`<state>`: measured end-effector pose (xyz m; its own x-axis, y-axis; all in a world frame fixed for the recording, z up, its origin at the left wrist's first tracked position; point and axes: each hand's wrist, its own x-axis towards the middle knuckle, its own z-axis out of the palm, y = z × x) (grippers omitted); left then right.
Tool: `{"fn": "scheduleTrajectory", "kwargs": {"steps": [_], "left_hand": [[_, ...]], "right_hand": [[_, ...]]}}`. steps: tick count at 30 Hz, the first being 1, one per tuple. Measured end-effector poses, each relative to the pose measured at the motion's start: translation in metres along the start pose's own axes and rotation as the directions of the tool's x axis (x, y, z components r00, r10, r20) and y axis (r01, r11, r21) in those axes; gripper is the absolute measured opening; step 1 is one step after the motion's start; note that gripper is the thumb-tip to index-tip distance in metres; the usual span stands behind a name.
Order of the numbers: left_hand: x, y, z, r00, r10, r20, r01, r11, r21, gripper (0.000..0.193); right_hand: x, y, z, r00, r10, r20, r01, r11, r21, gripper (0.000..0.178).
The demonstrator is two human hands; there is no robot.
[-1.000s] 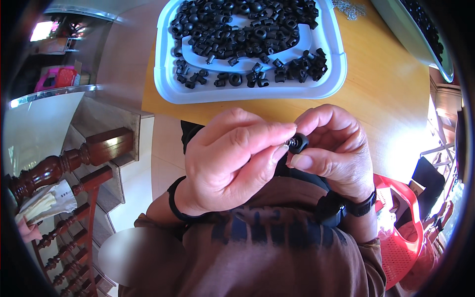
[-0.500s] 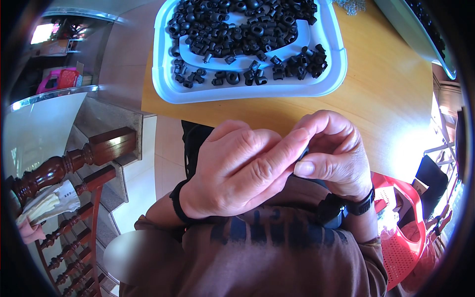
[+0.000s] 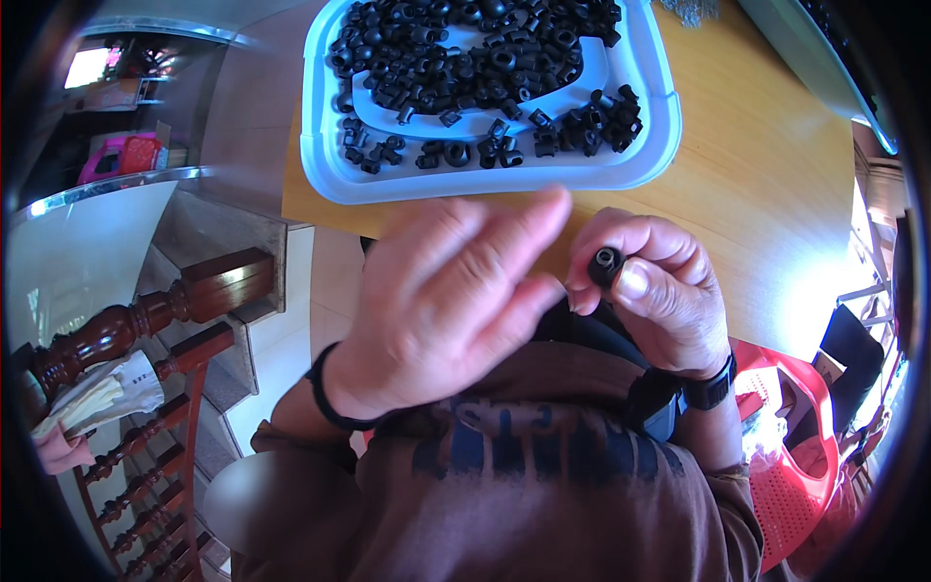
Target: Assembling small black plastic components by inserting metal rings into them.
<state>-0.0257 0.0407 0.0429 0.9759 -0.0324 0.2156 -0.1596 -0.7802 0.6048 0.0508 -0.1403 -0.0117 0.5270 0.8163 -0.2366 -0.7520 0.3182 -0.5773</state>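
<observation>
Between the thumb and fingers of my right hand [image 3: 669,301], a small black tubular part [image 3: 605,267] is pinched. Its round end faces up and shows a pale ring inside. Just to the left is my left hand [image 3: 441,301], slightly blurred, with the index finger stretched out and the thumb apart from it; no object shows in it. Both hands are in front of a white plastic tray [image 3: 465,189] on the table. Many small black parts [image 3: 456,73] like the held one are heaped in it, with several looser ones along its near side.
The tray stands on a wooden table [image 3: 756,194]. A second container [image 3: 824,68] with dark contents is at the far right, beside a silvery tangle [image 3: 690,10]. A red perforated basket [image 3: 790,495] is low on the right; a wooden stair railing [image 3: 145,315] is on the left.
My left hand has moved left, away from my right hand, its index finger and thumb spreading apart. The black part in my right hand is now exposed, with its ring end showing.
</observation>
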Motion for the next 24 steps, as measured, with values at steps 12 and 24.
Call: {"fn": "scheduleTrajectory", "kwargs": {"steps": [12,24], "left_hand": [[0.053,-0.027,-0.018,0.951,0.121,0.284,-0.209,0.929,0.305,0.013],[0.071,-0.050,-0.021,0.888,0.104,0.448,-0.233,0.942,0.243,0.014]], "right_hand": [[0.002,0.001,-0.005,0.998,-0.034,0.049,0.034,0.999,0.006,0.019],[0.003,0.002,-0.009,0.995,-0.026,0.098,0.021,0.999,0.046,0.019]]}}
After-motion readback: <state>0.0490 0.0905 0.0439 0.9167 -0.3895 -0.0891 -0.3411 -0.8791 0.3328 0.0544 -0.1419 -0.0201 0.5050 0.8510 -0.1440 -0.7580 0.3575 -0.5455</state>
